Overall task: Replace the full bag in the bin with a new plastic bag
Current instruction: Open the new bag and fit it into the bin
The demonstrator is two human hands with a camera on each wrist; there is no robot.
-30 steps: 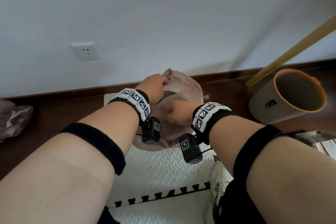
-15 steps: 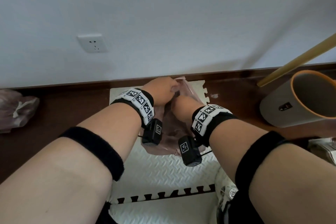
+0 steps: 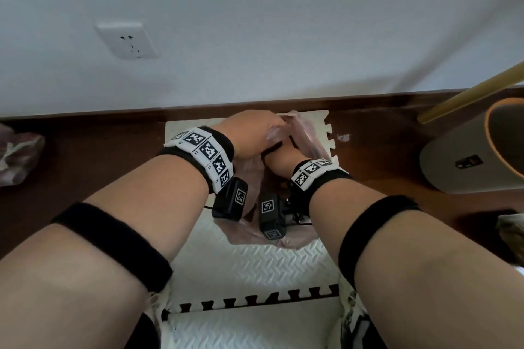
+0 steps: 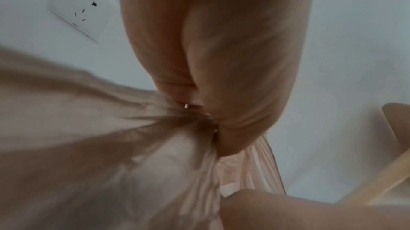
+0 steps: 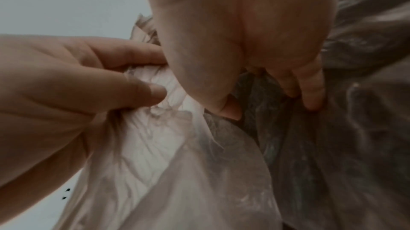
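Observation:
A thin pink translucent bag (image 3: 307,139) lies crumpled on a white foam mat (image 3: 255,263) by the wall. My left hand (image 3: 272,129) pinches a gathered bunch of its rim; in the left wrist view the plastic (image 4: 88,128) fans out from that pinch (image 4: 199,116). My right hand (image 3: 279,156) is pushed into the bag's mouth. The right wrist view shows its thumb and fingers (image 5: 310,93) fairly straight against the film (image 5: 199,172). The grey bin with an orange rim (image 3: 465,161) lies tipped at the right, with no bag seen in it.
A filled pink bag (image 3: 17,156) sits on the dark wood floor at far left. A yellow pole (image 3: 467,93) leans over the bin. A wall socket (image 3: 127,39) is above left. My knees and shoes frame the mat's near edge.
The puffed-up bag has sunk and collapsed onto the mat. Both hands dropped with it toward the wall, and my right hand went from a fist on the plastic to reaching inside the mouth.

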